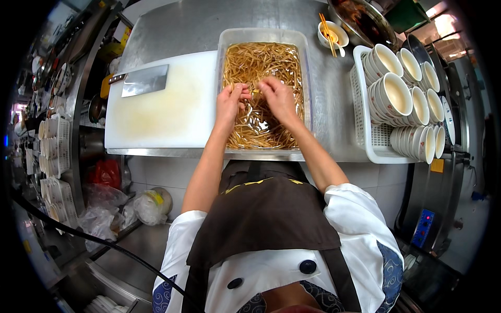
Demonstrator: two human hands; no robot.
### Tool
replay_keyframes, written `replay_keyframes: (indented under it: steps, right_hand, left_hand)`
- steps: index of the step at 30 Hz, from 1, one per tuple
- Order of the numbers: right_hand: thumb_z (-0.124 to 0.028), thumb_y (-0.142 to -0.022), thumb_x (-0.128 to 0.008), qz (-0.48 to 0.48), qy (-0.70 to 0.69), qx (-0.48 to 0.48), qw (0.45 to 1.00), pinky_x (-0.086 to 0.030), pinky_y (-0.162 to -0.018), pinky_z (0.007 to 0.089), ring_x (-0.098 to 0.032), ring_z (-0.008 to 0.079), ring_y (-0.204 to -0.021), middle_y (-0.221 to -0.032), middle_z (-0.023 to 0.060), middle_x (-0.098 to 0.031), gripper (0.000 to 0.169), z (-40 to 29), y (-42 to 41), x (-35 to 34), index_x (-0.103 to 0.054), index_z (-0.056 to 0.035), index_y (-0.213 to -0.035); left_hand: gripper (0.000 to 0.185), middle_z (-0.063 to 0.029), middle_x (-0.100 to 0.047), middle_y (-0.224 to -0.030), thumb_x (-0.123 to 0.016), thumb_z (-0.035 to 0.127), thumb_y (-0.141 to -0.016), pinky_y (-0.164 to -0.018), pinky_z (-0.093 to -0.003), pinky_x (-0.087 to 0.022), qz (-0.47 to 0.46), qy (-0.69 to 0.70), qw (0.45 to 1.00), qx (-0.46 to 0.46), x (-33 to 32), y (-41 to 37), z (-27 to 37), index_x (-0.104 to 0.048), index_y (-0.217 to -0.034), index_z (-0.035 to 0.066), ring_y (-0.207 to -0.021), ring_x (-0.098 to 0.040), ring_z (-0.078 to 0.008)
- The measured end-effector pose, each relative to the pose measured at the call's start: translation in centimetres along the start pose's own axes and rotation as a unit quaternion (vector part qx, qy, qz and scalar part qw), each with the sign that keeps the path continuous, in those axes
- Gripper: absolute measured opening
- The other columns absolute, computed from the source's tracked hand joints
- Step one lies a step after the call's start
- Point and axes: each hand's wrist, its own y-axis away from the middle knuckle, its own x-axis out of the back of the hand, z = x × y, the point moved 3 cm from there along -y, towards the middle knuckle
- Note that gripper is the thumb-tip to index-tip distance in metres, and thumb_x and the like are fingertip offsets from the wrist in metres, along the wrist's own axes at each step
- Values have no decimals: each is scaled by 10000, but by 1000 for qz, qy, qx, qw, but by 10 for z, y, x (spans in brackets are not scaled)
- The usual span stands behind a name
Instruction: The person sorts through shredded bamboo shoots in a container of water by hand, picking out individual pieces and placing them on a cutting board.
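A clear plastic tub (307,78) on the steel worktop holds many thin brown strips (260,58) in liquid. Over the tub's left part is my left hand (234,101), its fingers curled around a few strips. My right hand (278,98) is close by to the right, thumb and fingertips pinched together above the strips, with a small yellowish piece showing between the two hands. Left of the tub lies a white cutting board (164,121), bearing a cleaver (146,81) with a dark handle.
At the right stands a white plastic basket (370,144) of stacked bowls (397,94). Behind it are a small bowl (341,33) with chopsticks (328,35) and a spoon, and a large metal basin (364,23). A black cable (98,240) crosses the lower left.
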Motion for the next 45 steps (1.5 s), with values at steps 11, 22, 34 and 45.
replay_keyframes:
  steps: [11, 22, 34, 45]
  right_hand:
    - [-135, -805, -562, -22, 10, -8, 1000, -443, -572, 383, -578, 315, -632, -688, 170, -586, 145, -18, 16, -29, -566, 5, -838]
    - [-3, -783, -614, 12, -173, -102, 980, -442, -489, 211, -538, 65, -571, -692, 39, -606, 233, -3, 11, -33, -519, 0, -996]
    - [-32, -765, -621, 25, -73, -34, 996, -484, -574, 267, -603, 118, -648, -758, 81, -651, 245, -14, 16, -4, -588, -24, -1008]
    - [26, -726, -509, -169, 355, -21, 919, -495, -647, 437, -607, 374, -707, -727, 260, -589, 100, 53, 4, 28, -597, 57, -691]
  left_hand:
    - [241, 45, -491, -612, -599, 289, -853, -462, -183, -301, -91, -101, 990, -28, 5, 0, -11, -577, -732, 81, -530, -399, -19]
    - [239, 39, -535, -668, -519, 276, -890, -480, -169, -315, -116, -54, 992, -17, 0, 5, -3, -596, -796, 70, -562, -429, -23]
    - [268, -59, -626, -861, -445, 203, -930, -735, -224, -423, -49, -85, 987, -128, 1, 0, -2, -611, -954, -7, -793, -554, -86]
    - [212, 28, -463, -635, -440, 163, -938, -500, -209, -347, -30, -87, 994, -55, 5, 3, -1, -584, -901, 12, -542, -410, -55]
